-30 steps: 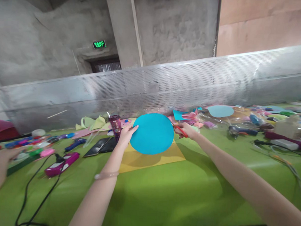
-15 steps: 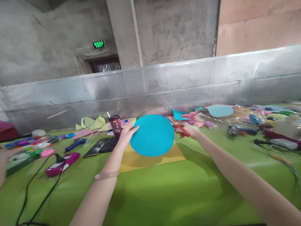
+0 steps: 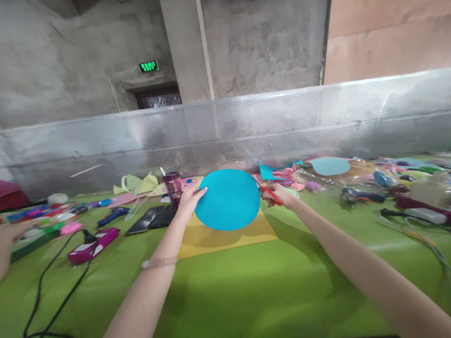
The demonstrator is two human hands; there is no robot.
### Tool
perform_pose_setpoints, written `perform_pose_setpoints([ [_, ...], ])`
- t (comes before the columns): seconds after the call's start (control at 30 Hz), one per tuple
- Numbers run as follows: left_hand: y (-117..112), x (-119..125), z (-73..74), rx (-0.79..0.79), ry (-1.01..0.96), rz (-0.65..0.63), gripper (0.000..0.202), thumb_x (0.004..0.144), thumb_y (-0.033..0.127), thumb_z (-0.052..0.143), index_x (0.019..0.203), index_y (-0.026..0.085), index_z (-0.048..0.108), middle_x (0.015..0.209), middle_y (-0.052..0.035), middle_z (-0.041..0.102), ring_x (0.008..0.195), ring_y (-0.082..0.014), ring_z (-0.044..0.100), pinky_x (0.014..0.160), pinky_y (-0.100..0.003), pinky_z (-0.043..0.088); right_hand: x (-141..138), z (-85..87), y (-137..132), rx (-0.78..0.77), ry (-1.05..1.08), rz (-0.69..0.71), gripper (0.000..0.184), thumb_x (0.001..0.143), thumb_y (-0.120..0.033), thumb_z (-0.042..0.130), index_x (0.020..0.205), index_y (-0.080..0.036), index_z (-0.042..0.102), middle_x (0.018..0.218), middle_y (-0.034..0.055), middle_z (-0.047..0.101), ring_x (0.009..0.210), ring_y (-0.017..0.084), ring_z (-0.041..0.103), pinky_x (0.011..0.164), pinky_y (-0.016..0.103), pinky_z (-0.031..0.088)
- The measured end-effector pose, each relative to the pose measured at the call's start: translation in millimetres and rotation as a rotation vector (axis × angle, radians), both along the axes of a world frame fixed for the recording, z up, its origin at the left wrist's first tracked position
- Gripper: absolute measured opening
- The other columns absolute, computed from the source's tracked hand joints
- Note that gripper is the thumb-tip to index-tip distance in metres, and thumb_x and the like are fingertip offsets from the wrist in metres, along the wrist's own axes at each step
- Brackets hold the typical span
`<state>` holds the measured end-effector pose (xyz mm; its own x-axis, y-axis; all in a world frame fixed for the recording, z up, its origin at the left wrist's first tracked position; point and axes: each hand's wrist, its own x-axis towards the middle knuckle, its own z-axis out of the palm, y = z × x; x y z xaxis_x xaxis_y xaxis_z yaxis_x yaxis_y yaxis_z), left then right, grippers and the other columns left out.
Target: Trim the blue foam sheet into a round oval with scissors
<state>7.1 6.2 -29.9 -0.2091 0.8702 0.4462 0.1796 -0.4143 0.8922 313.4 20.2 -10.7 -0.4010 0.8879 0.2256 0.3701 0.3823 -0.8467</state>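
Observation:
My left hand (image 3: 191,201) pinches the left edge of a round blue sheet (image 3: 228,199), thumb on its face and the other fingers hidden behind. The sheet is held up, tilted towards me, above a yellow sheet (image 3: 228,243) lying on the green table. In my right hand (image 3: 282,195) is a pair of scissors with red handles (image 3: 272,196), fingers closed round the grips. The blades lie at the blue sheet's right edge, partly hidden behind it; whether they are parted I cannot tell.
Left of the sheet stand a dark cup with a straw (image 3: 172,188) and a black phone (image 3: 146,220). A purple power strip (image 3: 93,245) trails black cable. Another person's hand (image 3: 2,250) reaches in at far left. Glue guns (image 3: 363,195), blue scraps (image 3: 270,171) and plastic bags lie right.
The blue sheet has shifted slightly up and left. My right hand and the scissors have moved a little left with it. The other person's hand has moved slightly.

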Motion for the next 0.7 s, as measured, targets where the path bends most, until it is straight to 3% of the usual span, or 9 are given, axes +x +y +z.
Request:
perform_pose_setpoints([
  [0.7,4.4,-2.1,-3.5,-0.004,0.000,-0.001,0.049,0.056,0.051,0.067,0.090,0.016,0.066,0.083,-0.0064,0.068,0.078,-0.0234,0.060,0.071,-0.033,0.044,1.6,-4.4,5.7,0.003,-0.002,0.011,0.008,0.062,-0.019,0.050,0.068,-0.014,0.053,0.051,-0.0026,0.046,0.045,0.009,0.049,0.046,0.021,0.040],
])
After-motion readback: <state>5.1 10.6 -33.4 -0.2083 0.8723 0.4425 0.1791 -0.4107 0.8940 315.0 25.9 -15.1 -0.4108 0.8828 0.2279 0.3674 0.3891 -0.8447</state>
